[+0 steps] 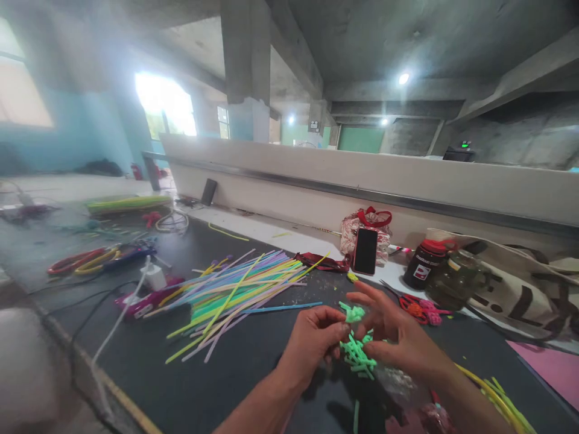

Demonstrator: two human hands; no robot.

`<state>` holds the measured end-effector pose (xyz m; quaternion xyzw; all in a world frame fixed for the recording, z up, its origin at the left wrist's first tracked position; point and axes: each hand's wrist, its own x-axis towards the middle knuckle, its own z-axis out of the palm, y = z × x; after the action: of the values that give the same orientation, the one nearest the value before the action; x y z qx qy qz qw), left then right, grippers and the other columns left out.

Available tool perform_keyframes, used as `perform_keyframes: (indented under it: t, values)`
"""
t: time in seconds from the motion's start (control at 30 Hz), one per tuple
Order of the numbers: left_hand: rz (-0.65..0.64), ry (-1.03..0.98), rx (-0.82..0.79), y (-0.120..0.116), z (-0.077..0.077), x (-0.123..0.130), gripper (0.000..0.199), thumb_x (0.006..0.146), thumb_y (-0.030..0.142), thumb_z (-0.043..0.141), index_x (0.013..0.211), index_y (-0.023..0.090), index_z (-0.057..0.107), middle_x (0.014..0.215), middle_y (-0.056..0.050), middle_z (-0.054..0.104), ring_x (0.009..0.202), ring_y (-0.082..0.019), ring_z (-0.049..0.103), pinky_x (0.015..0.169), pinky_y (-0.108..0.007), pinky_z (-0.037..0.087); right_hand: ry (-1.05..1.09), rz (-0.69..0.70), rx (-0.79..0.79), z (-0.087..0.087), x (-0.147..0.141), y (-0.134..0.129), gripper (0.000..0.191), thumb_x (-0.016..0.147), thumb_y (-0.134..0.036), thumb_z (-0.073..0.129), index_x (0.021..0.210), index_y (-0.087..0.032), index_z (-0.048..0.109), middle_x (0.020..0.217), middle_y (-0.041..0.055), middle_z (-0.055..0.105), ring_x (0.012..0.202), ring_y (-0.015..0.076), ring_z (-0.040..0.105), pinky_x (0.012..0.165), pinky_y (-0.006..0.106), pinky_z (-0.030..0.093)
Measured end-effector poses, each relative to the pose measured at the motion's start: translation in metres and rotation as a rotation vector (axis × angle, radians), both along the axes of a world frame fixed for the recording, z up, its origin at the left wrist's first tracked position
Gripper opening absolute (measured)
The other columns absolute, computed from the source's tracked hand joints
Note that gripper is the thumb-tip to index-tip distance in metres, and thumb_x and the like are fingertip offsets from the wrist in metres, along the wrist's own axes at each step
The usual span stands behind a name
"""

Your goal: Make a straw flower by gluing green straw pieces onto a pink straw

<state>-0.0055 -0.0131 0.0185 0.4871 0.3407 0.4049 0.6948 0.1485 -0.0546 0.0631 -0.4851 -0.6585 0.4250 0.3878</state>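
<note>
Fingertips of the left hand (314, 337) pinch a green cluster (354, 313) on the near side of an upright phone (365, 252), while the right hand (398, 337) curves alongside, fingers partly spread; whether it grips anything cannot be told. Short green pieces (357, 357) show below, farther toward the worker than the phone; long pastel stems (253, 289) fan out to its left. The cluster looks light, soft and bendable, easily crushed, and probably best taken at its gathered base.
</note>
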Motion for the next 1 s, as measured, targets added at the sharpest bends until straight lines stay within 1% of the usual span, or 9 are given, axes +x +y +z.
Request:
perform_keyframes:
  t: [0.1,0.23,0.33,0.4,0.47,0.53,0.63,0.73,1.0]
  values:
    - [0.029,0.022,0.029,-0.001,0.001,0.001,0.022,0.054,0.029,0.068,0.065,0.013,0.057,0.042,0.006,0.049,0.033,-0.005,0.041,0.034,-0.016,0.028,0.028,-0.055,0.014,-0.003,0.002,0.003,0.059,0.068,-0.011,0.054,0.121,-0.028,0.034,0.114,0.0056,0.043,0.063,0.0077,0.05,0.054,0.023,0.041]
    - [0.074,0.018,0.006,0.0,0.002,0.002,0.023,0.051,0.028,0.07,0.065,0.013,0.058,0.042,0.005,0.049,0.033,-0.004,0.039,0.034,-0.016,0.027,-0.002,-0.179,0.034,-0.01,0.005,0.01,0.035,0.071,-0.023,0.055,0.106,-0.023,0.051,0.078,-0.0009,0.053,0.053,0.0077,0.045,0.044,0.019,0.035]
    - [0.086,0.033,0.002,0.001,0.001,0.002,0.024,0.051,0.029,0.069,0.066,0.013,0.058,0.044,0.005,0.049,0.033,-0.004,0.038,0.033,-0.016,0.026,-0.001,-0.226,-0.028,-0.013,0.006,0.013,0.019,0.07,-0.032,0.055,0.082,-0.018,0.061,0.052,-0.0048,0.047,0.044,0.0079,0.042,0.039,0.02,0.03]
    - [0.092,0.06,0.015,0.003,-0.001,0.002,0.024,0.052,0.03,0.068,0.066,0.014,0.058,0.043,0.006,0.048,0.032,-0.004,0.036,0.033,-0.017,0.025,0.019,-0.228,-0.04,-0.013,0.005,0.013,0.021,0.072,-0.036,0.052,0.069,-0.017,0.061,0.044,-0.0062,0.041,0.038,0.0069,0.038,0.037,0.02,0.028]
    - [0.103,0.12,0.054,0.004,-0.004,0.002,0.022,0.054,0.029,0.067,0.066,0.014,0.058,0.043,0.006,0.048,0.033,-0.004,0.034,0.034,-0.017,0.025,0.02,-0.212,-0.005,-0.011,0.004,0.012,0.023,0.073,-0.037,0.049,0.074,-0.017,0.061,0.051,-0.004,0.048,0.044,0.0088,0.044,0.041,0.021,0.032]
    - [0.128,0.208,0.127,0.005,-0.005,0.002,0.018,0.055,0.027,0.065,0.064,0.013,0.059,0.044,0.005,0.048,0.035,-0.004,0.034,0.036,-0.017,0.025,-0.011,-0.164,0.052,-0.009,0.003,0.01,0.026,0.072,-0.034,0.052,0.092,-0.018,0.058,0.074,0.0013,0.057,0.063,0.013,0.052,0.051,0.023,0.039]
    - [0.151,0.329,0.25,0.005,-0.006,0.003,0.01,0.057,0.022,0.062,0.062,0.014,0.061,0.046,0.004,0.05,0.04,-0.005,0.038,0.041,-0.017,0.028,-0.108,-0.116,0.114,-0.007,0.001,0.007,0.042,0.066,-0.026,0.059,0.107,-0.019,0.05,0.094,0.0042,0.056,0.078,0.0162,0.052,0.062,0.027,0.043]
    - [0.155,0.411,0.334,0.002,-0.004,0.004,0.006,0.058,0.02,0.06,0.061,0.015,0.062,0.048,0.003,0.052,0.044,-0.007,0.041,0.045,-0.018,0.031,-0.147,-0.131,0.13,-0.008,-0.002,0.007,0.042,0.065,-0.019,0.057,0.106,-0.02,0.049,0.088,0.0018,0.056,0.072,0.014,0.052,0.06,0.026,0.042]
    - [0.223,0.54,0.482,-0.007,0.003,0.003,0.009,0.062,0.023,0.056,0.059,0.017,0.063,0.049,0.003,0.054,0.046,-0.008,0.043,0.047,-0.019,0.032,-0.009,-0.13,0.089,-0.019,-0.005,0.013,0.03,0.072,-0.017,0.049,0.101,-0.018,0.047,0.076,-0.0008,0.052,0.069,0.0122,0.05,0.059,0.024,0.04]
